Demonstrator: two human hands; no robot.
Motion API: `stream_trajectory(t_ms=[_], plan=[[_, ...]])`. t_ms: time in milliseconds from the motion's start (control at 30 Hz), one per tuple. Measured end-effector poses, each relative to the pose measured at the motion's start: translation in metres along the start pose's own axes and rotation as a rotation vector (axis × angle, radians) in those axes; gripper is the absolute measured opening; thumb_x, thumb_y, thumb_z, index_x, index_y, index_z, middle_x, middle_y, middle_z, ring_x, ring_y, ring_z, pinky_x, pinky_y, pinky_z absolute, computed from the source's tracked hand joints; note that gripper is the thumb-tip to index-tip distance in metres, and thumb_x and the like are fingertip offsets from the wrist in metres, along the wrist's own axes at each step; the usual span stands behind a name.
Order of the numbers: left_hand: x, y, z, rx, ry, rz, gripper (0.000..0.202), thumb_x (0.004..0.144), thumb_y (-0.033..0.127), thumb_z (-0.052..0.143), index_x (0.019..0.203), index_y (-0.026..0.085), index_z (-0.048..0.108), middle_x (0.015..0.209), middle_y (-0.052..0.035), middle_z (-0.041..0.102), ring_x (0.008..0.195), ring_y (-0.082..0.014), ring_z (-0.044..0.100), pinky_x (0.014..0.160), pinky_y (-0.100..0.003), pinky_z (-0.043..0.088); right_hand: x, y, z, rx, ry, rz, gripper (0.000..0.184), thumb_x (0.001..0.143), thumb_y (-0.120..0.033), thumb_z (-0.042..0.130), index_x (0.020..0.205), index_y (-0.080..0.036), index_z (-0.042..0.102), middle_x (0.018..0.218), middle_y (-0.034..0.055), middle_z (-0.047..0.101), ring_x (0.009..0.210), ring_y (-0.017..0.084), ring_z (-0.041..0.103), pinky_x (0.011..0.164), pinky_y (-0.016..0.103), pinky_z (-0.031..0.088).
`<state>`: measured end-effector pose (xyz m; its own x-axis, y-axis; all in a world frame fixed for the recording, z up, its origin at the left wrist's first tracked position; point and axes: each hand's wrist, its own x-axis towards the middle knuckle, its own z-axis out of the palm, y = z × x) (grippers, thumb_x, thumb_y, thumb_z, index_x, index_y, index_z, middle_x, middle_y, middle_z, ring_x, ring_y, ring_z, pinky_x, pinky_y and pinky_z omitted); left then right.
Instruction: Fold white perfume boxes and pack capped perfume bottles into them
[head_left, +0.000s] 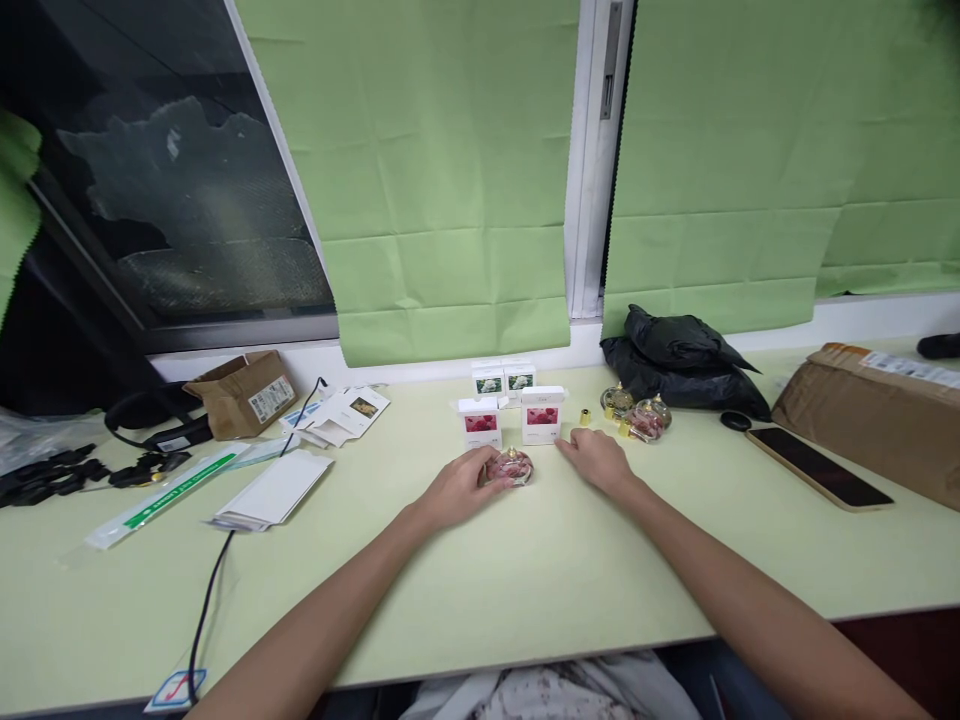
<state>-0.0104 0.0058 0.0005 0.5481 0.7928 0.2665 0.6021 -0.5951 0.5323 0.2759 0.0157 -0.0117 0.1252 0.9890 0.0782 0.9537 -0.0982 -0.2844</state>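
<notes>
My left hand point(459, 487) rests on the pale green table point(525, 580), its fingers curled round a small pink glass bottle point(516, 467) with a gold top. To the right of the bottle lies my right hand point(598, 459), fingers loosely together and pointing at a white box with a pink picture point(542, 414). It seems to hold nothing. A second pink-picture box point(480, 421) stands just behind my left hand. Two white boxes with green pictures point(503, 379) stand further back by the wall.
Two more small bottles point(637, 413) and a gold cap point(585, 416) lie right of the boxes, before a black bag point(679, 360). A phone point(817, 466) and a brown parcel point(870, 410) are at right. Flat white cartons point(274, 490), a cable point(214, 580) and an open cardboard box point(244, 392) are at left.
</notes>
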Motion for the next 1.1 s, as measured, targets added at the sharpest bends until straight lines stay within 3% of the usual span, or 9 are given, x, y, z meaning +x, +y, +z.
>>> stream_trajectory(t_ms=[300,433,500,600,700,800,900,967,1100], plan=[[0.001,-0.001,0.0,0.017,-0.007,0.001,0.039,0.096,0.061,0.061,0.107,0.024,0.064,0.094,-0.0013,0.068,0.079,-0.0198,0.058,0.069,-0.03,0.042,0.001,0.001,0.004,0.009,0.013,-0.023,0.041,0.107,-0.053,0.043,0.098,-0.02,0.066,0.103,0.0125,0.075,0.093,0.028,0.071,0.071,0.031,0.041],[0.002,-0.006,-0.006,0.02,-0.005,0.053,0.038,0.105,0.056,0.044,0.108,0.025,0.065,0.101,-0.0031,0.072,0.088,-0.0216,0.063,0.075,-0.032,0.044,0.002,0.003,0.005,0.01,0.027,-0.019,0.037,0.108,-0.05,0.044,0.102,-0.021,0.064,0.107,0.0128,0.074,0.095,0.028,0.07,0.071,0.031,0.039],[0.002,-0.012,-0.01,0.045,0.055,0.065,0.045,0.109,0.051,0.031,0.103,0.024,0.065,0.098,-0.0037,0.072,0.087,-0.0215,0.064,0.077,-0.032,0.043,0.002,0.004,0.006,0.022,0.042,-0.031,0.033,0.108,-0.048,0.045,0.102,-0.021,0.063,0.107,0.0124,0.074,0.094,0.028,0.07,0.07,0.031,0.038],[0.004,-0.022,-0.016,0.106,0.232,-0.042,0.054,0.11,0.048,0.021,0.081,0.022,0.059,0.075,-0.002,0.065,0.071,-0.0192,0.06,0.069,-0.031,0.039,0.003,0.005,0.007,0.043,0.068,-0.055,0.028,0.108,-0.044,0.047,0.103,-0.021,0.061,0.108,0.0116,0.074,0.094,0.028,0.069,0.069,0.031,0.036],[0.006,-0.03,-0.02,0.154,0.369,-0.154,0.044,0.107,0.052,0.035,0.078,0.023,0.052,0.063,0.0026,0.053,0.06,-0.017,0.052,0.062,-0.03,0.034,0.005,0.007,0.009,0.104,0.093,-0.074,0.024,0.108,-0.042,0.049,0.114,-0.021,0.06,0.109,0.011,0.074,0.096,0.027,0.069,0.072,0.031,0.037],[0.009,-0.037,-0.021,0.17,0.382,-0.243,0.031,0.097,0.055,0.056,0.1,0.025,0.053,0.068,0.0053,0.054,0.061,-0.0172,0.053,0.06,-0.029,0.034,0.008,0.009,0.012,0.164,0.119,-0.111,0.029,0.107,-0.041,0.05,0.127,-0.021,0.057,0.11,0.0105,0.074,0.099,0.027,0.069,0.075,0.031,0.038],[0.015,-0.045,-0.018,0.141,0.348,-0.346,0.063,0.086,0.064,0.069,0.129,0.023,0.049,0.083,0.0018,0.061,0.071,-0.0207,0.061,0.061,-0.03,0.038,0.011,0.009,0.014,0.188,0.127,-0.136,0.031,0.108,-0.04,0.048,0.132,-0.023,0.058,0.11,0.0094,0.074,0.1,0.027,0.068,0.075,0.031,0.038],[0.02,-0.052,-0.015,0.12,0.339,-0.359,0.076,0.082,0.066,0.073,0.138,0.021,0.049,0.095,-0.0028,0.065,0.082,-0.023,0.065,0.066,-0.031,0.043,0.013,0.009,0.015,0.201,0.134,-0.148,0.03,0.108,-0.039,0.047,0.132,-0.025,0.059,0.112,0.0087,0.074,0.1,0.027,0.067,0.073,0.03,0.037],[0.03,-0.065,-0.012,0.103,0.292,-0.273,0.05,0.089,0.058,0.068,0.122,0.02,0.065,0.098,-0.0053,0.067,0.084,-0.0224,0.065,0.072,-0.032,0.046,0.014,0.008,0.016,0.217,0.146,-0.166,0.024,0.108,-0.038,0.047,0.122,-0.024,0.061,0.11,0.008,0.074,0.098,0.025,0.067,0.07,0.03,0.035]])
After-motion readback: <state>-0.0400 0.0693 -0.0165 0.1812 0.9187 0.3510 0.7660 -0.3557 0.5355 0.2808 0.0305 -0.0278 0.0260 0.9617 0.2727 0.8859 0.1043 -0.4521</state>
